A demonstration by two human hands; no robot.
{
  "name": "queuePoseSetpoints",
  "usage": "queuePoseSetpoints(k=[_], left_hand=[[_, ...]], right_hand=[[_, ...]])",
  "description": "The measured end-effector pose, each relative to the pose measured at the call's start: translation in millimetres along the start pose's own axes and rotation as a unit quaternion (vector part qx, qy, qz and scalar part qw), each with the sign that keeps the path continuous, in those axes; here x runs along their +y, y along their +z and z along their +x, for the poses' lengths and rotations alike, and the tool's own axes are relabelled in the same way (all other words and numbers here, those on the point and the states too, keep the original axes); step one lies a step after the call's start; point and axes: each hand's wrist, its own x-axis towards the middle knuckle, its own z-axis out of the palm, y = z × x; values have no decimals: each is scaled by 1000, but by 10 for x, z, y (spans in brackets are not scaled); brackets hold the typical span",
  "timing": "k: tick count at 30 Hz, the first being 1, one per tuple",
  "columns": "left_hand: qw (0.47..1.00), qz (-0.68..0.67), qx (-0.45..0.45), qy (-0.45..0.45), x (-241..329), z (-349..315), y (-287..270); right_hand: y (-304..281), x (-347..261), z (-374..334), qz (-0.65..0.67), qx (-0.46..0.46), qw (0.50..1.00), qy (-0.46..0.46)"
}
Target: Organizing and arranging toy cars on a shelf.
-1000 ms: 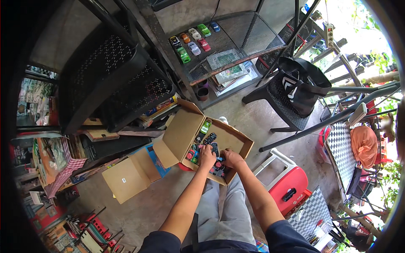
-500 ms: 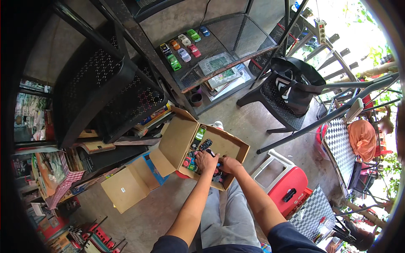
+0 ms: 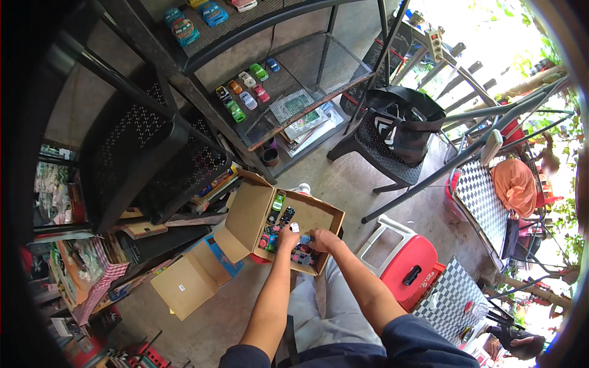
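Well, the left hand (image 3: pixel 286 238) has a white toy car (image 3: pixel 294 227) pinched over the open cardboard box (image 3: pixel 318 215); the right hand (image 3: pixel 324 240) curls at its near right, grip hidden from me.

Likely a home's open porch: concrete floor (image 3: pixel 233 306), chair (image 3: pixel 353 138), toy cars (image 3: pixel 248 100) by a shelf's (image 3: pixel 337 64) left edge, leaves (image 3: pixel 548 42) outside.

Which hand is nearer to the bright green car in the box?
Left: in the picture, the left hand lies below the green car, the right hand farther, lower right.
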Motion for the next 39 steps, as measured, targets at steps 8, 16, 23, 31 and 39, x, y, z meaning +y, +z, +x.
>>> queuePoseSetpoints(k=[8, 16, 23, 31, 39], left_hand=[[906, -353, -234, 15, 50, -778, -786], [769, -567, -280, 91, 511, -1852, -1518], [815, -476, -267, 195, 808, -2233, -1741], [869, -352, -207, 279, 1540, -2513, -1998], [863, -358, -185, 303, 2346, -2356, -1863]], right_hand=[[-344, -334, -769, 229, 142, 963, 11], [-932, -1074, -1523, 268, 161, 947, -74], [-1311, -1492, -2100, 277, 210, 929, -123], [-1838, -1487, -2534, 274, 284, 912, -112], [-2619, -894, -2451, 294, 314, 888, -165]])
